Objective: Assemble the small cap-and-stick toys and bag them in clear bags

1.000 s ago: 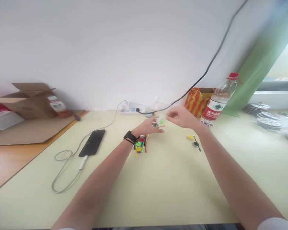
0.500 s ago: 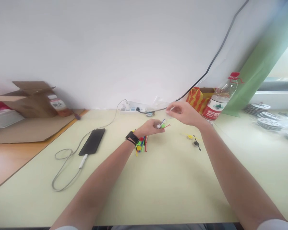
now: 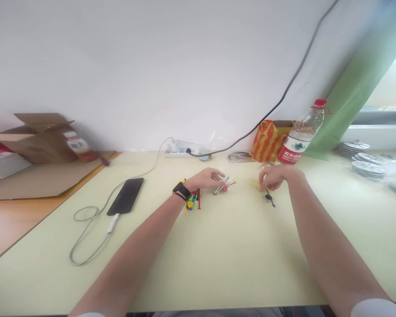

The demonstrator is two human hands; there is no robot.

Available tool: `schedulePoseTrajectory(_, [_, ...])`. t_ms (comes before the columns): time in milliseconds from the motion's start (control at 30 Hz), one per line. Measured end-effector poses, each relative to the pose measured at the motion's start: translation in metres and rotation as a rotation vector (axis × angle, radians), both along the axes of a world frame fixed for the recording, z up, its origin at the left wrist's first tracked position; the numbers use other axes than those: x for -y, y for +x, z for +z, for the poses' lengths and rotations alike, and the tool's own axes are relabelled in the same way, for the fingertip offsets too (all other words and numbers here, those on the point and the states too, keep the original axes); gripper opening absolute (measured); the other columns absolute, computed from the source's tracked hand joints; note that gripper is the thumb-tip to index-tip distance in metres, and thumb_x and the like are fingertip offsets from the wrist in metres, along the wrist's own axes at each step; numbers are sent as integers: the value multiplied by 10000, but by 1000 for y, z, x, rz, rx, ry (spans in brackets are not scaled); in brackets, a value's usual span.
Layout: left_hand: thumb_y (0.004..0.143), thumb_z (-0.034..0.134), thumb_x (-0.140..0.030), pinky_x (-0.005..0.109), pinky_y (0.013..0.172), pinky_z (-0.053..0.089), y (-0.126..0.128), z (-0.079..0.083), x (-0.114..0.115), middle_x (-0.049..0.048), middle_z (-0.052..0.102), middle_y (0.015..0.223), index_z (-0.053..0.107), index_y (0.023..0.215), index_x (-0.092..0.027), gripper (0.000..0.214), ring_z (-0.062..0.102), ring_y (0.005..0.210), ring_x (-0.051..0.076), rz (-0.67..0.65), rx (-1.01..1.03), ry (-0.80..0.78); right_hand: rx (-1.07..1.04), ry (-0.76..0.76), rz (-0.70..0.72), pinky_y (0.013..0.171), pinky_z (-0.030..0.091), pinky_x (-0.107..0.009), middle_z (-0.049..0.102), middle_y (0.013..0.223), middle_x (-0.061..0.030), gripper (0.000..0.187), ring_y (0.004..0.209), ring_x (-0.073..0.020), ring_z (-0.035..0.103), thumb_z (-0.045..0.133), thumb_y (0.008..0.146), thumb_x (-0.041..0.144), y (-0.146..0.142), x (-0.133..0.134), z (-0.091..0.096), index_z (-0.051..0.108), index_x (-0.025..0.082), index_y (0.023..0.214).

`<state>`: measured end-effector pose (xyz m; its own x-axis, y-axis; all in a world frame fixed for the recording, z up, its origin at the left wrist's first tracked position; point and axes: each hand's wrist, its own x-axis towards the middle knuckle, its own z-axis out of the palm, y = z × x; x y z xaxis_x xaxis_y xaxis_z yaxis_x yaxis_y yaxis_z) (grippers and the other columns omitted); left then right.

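My left hand (image 3: pixel 205 178) rests on the pale green table (image 3: pixel 224 259) with its fingers curled over a small bunch of coloured plastic pieces (image 3: pixel 225 187); red and green ends stick out past the fingertips. A black watch (image 3: pixel 181 190) sits on that wrist, and beside it lies a pile of coloured pegs and gears (image 3: pixel 193 200). My right hand (image 3: pixel 274 176) is down on the table further right. Its fingertips are pinched at a small yellow piece (image 3: pixel 255 185). A black piece with a thin stem (image 3: pixel 269 198) lies just in front of that hand.
A black phone (image 3: pixel 126 196) on a white cable lies to the left. Along the wall stand a power strip (image 3: pixel 180 152), a striped orange bag (image 3: pixel 267 141) and a water bottle (image 3: pixel 298 141). A cardboard box (image 3: pixel 42 136) is far left, stacked discs (image 3: pixel 361 160) far right.
Both hands have come down from the air to the table. The right hand moved right and down from near the left hand to the yellow piece; the left lowered its coloured pieces.
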<state>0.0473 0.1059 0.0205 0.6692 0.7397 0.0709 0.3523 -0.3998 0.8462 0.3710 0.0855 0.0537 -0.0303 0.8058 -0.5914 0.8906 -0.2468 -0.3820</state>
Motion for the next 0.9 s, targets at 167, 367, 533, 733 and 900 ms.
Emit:
schedulePoseTrajectory(167, [756, 803, -584, 311, 801, 532, 3, -4, 1, 72, 752, 919, 754, 941, -143, 481, 703, 875, 219, -35, 10, -24, -36, -6, 9, 768, 642, -331, 781, 860, -120, 362, 849, -253, 761, 929, 576, 327, -4, -6, -3, 736, 169, 837])
schedulePoseTrajectory(367, [601, 939, -410, 292, 753, 524, 10, -11, 0, 47, 707, 870, 722, 1175, -144, 669, 680, 816, 191, -30, -1, -72, -20, -22, 18, 701, 635, -301, 782, 827, -100, 387, 831, -260, 766, 943, 509, 271, -6, -6, -4, 743, 172, 825])
schedulePoseTrajectory(533, [621, 923, -342, 284, 771, 515, 12, -7, 5, 81, 696, 1041, 702, 1247, -170, 685, 690, 888, 204, -62, 62, -105, -70, 40, 41, 762, 624, -297, 792, 940, -89, 373, 914, -261, 768, 893, 569, 231, -7, -4, 1, 733, 185, 903])
schedulePoseTrajectory(733, [623, 910, -398, 281, 710, 474, 12, -6, 8, 45, 744, 900, 780, 1012, -157, 476, 655, 798, 198, -152, -59, -48, -269, 226, 73, 835, 621, -364, 787, 937, -91, 258, 892, -267, 759, 837, 691, 263, -6, 4, 18, 701, 205, 903])
schedulePoseTrajectory(900, [573, 925, -356, 282, 740, 489, 9, -2, 7, 70, 763, 970, 786, 1034, -161, 519, 677, 838, 210, -84, -32, -66, -378, 540, 18, 866, 615, -416, 779, 1043, -109, 309, 956, -281, 747, 828, 755, 323, -5, 15, 37, 710, 203, 1014])
